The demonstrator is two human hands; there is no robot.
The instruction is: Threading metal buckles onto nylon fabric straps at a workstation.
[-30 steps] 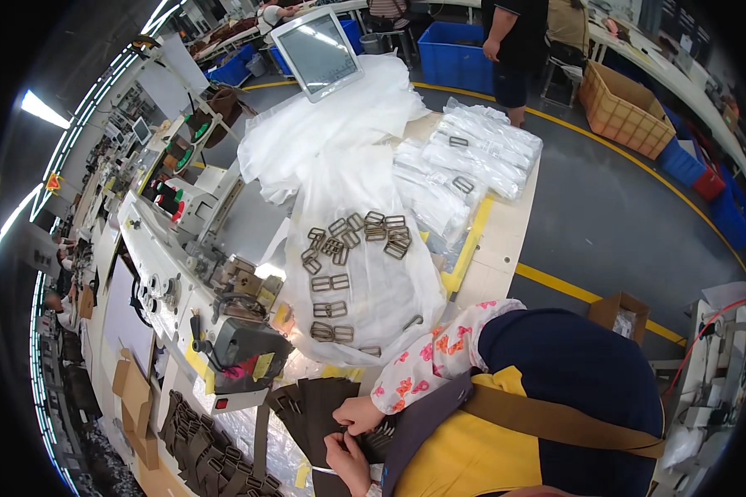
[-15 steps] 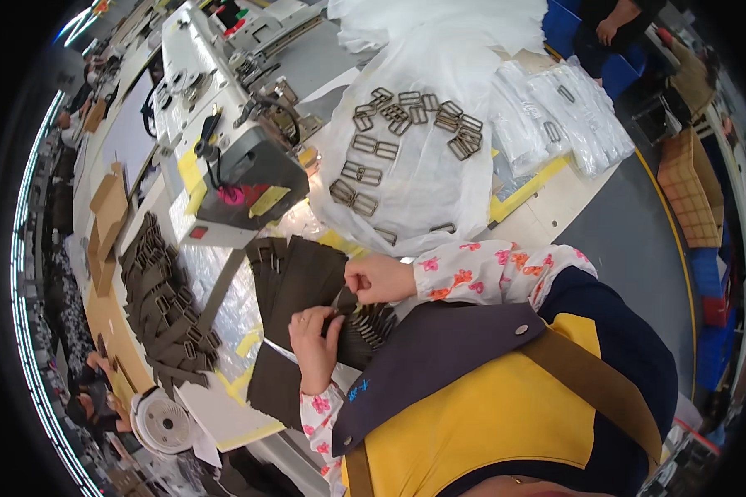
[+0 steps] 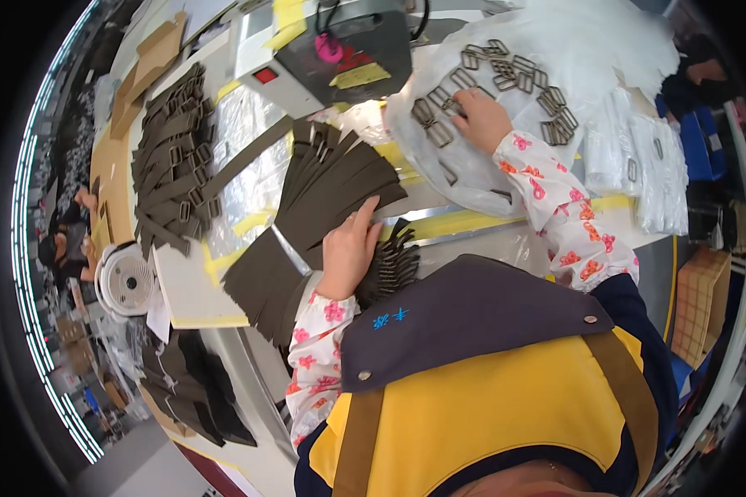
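My left hand [image 3: 350, 255] lies on a fan of dark brown webbing straps [image 3: 340, 182], its fingers stretched out toward the upper right. Whether a strap is caught under its fingertips is hidden. Farther off to the right, my right hand [image 3: 482, 123] reaches over a white plastic sheet [image 3: 506, 124], with its fingertips closed on a metal slider buckle [image 3: 452, 106]. Several more bronze-coloured slider buckles [image 3: 555, 116] are spread on the sheet around that hand. Beside my left hand, a row of small dark strap ends [image 3: 396, 263] sticks out near my apron.
A sewing machine head [image 3: 348, 58] stands above the straps. To the left lies a pile of straps with buckles [image 3: 174, 157], near a cardboard box [image 3: 145, 66]. A white fan [image 3: 127, 280] stands at the table's left edge. Plastic-wrapped packs [image 3: 659, 166] lie at right.
My right hand has left the straps beside my left hand and moved right and away to the buckles. My left hand stays by the straps, its fingers straighter. The view has turned and shifted.
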